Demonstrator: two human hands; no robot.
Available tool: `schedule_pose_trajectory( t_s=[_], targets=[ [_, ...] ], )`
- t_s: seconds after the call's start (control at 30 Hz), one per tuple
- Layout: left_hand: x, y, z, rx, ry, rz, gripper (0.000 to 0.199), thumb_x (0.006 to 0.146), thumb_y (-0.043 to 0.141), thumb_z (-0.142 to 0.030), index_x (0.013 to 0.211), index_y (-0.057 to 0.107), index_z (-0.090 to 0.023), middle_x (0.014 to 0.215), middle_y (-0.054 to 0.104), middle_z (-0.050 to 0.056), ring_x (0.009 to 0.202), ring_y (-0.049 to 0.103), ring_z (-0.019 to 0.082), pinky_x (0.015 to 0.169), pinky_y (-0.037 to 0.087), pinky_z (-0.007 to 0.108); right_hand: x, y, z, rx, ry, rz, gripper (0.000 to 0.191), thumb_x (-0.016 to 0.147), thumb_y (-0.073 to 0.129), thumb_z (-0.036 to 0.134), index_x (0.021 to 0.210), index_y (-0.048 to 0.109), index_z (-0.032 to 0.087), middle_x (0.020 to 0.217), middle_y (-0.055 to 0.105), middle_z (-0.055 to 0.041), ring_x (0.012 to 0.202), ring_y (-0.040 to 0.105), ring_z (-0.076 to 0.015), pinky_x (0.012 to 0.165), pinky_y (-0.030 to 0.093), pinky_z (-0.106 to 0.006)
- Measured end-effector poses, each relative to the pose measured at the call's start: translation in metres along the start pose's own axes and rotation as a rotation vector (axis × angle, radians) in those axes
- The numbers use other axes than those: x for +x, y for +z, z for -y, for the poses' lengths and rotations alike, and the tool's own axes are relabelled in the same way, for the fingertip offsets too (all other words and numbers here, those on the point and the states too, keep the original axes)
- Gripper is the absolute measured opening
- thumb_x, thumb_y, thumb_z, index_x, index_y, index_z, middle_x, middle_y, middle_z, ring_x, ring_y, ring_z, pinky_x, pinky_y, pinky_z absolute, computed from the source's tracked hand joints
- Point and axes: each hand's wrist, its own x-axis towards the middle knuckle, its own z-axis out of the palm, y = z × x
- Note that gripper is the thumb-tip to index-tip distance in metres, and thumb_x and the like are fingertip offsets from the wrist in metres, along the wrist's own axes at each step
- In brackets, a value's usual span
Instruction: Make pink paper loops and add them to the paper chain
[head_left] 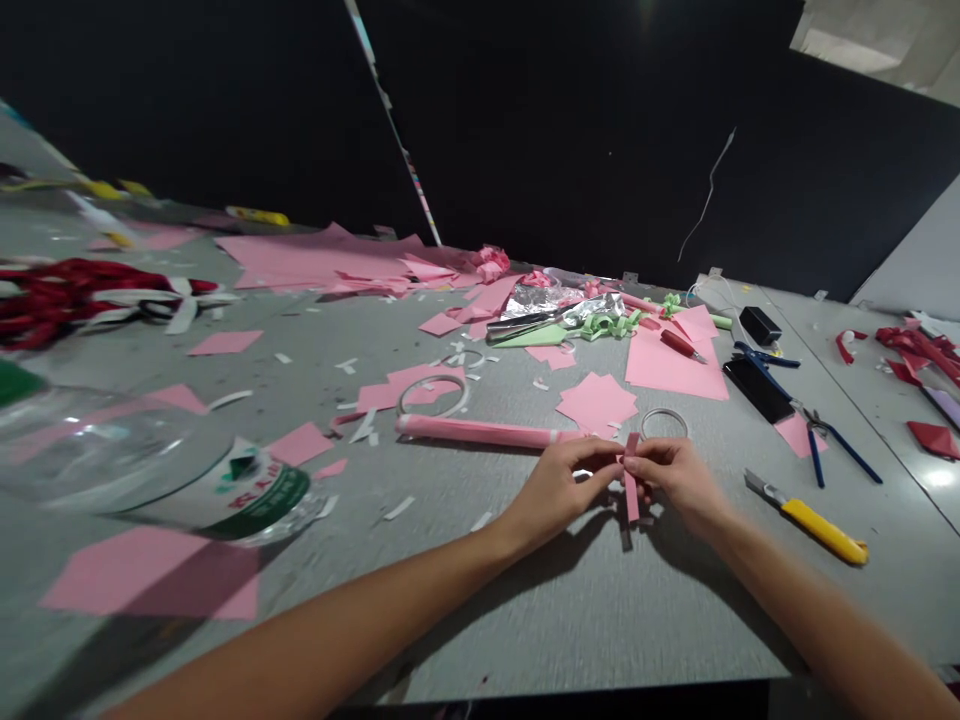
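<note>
A narrow pink paper strip [632,495] stands out between my two hands, above the front part of the grey table. My left hand [571,485] is closed, thumb and index finger pinching at the strip's left side. From the right, my right hand [681,482] pinches the same strip near its upper part. Fingers hide where the strip is gripped, so any fold there cannot be made out. Just behind my left hand lies a pink paper tube [480,431] with white bands. A ring of clear tape [664,420] rests behind my right hand.
A yellow utility knife [825,530] lies at right with its blade out, near blue-handled pliers [817,440] and a black phone [757,390]. On the left lies a plastic bottle [150,455]. Pink sheets [322,258] and scraps are scattered behind, with a red-handled tool [681,346].
</note>
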Motion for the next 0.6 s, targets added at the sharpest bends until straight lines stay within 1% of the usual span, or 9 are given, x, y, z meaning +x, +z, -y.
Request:
schedule_pose_trajectory(
  t_s=[0.07, 0.13, 0.27, 0.33, 0.5, 0.6],
  targets=[
    [-0.0001, 0.0001, 0.0008, -0.018, -0.012, -0.001, 0.021, 0.095, 0.071, -0.030, 0.109, 0.083, -0.019, 0.109, 0.082, 0.009, 0.098, 0.076, 0.023, 0.089, 0.060, 0.034, 0.0009, 0.0009, -0.0007, -0.013, 0.008, -0.016, 0.042, 0.074, 0.094, 0.055, 0.082, 0.081, 0.015, 0.065, 0.069, -0.0037, 0.053, 0.061, -0.0139, 0.052, 0.050, -0.027],
    [-0.0002, 0.0004, 0.0022, -0.046, -0.031, 0.006, 0.023, 0.093, 0.072, -0.030, 0.109, 0.081, -0.017, 0.109, 0.082, 0.010, 0.098, 0.077, 0.024, 0.090, 0.061, 0.035, 0.0011, 0.0014, -0.0017, -0.014, 0.012, -0.015, 0.043, 0.074, 0.093, 0.055, 0.085, 0.082, 0.015, 0.066, 0.070, -0.0047, 0.054, 0.062, -0.0144, 0.053, 0.051, -0.027],
    [0.0001, 0.0022, 0.0051, -0.087, -0.043, 0.015, 0.022, 0.091, 0.073, -0.028, 0.108, 0.079, -0.015, 0.105, 0.082, 0.011, 0.095, 0.078, 0.024, 0.090, 0.061, 0.036, 0.0001, 0.0008, -0.0028, 0.004, 0.046, -0.012, 0.039, 0.074, 0.095, 0.050, 0.082, 0.082, 0.015, 0.068, 0.072, -0.0059, 0.056, 0.064, -0.0149, 0.056, 0.053, -0.029],
    [0.0001, 0.0028, 0.0056, -0.090, -0.027, 0.008, 0.020, 0.091, 0.072, -0.027, 0.106, 0.079, -0.015, 0.103, 0.082, 0.010, 0.092, 0.078, 0.023, 0.087, 0.061, 0.035, -0.0004, 0.0003, -0.0023, 0.017, 0.064, 0.001, 0.035, 0.073, 0.096, 0.047, 0.084, 0.083, 0.016, 0.071, 0.074, -0.0066, 0.058, 0.065, -0.0155, 0.059, 0.054, -0.030],
    [-0.0031, 0.0035, 0.0030, -0.064, 0.011, -0.062, 0.011, 0.090, 0.071, -0.024, 0.095, 0.076, -0.016, 0.088, 0.078, 0.006, 0.079, 0.074, 0.019, 0.076, 0.059, 0.030, -0.0007, 0.0002, 0.0005, -0.051, 0.044, 0.048, 0.026, 0.075, 0.091, 0.040, 0.089, 0.085, 0.018, 0.078, 0.079, -0.0099, 0.064, 0.069, -0.0191, 0.061, 0.055, -0.033],
    [-0.0057, 0.0050, 0.0004, -0.001, 0.062, -0.071, 0.011, 0.090, 0.068, -0.021, 0.096, 0.076, -0.017, 0.088, 0.079, 0.005, 0.079, 0.074, 0.018, 0.076, 0.058, 0.030, -0.0005, 0.0003, -0.0004, -0.076, 0.016, 0.040, 0.020, 0.075, 0.087, 0.035, 0.084, 0.085, 0.018, 0.070, 0.077, -0.0088, 0.060, 0.067, -0.0190, 0.060, 0.054, -0.033]
  ],
)
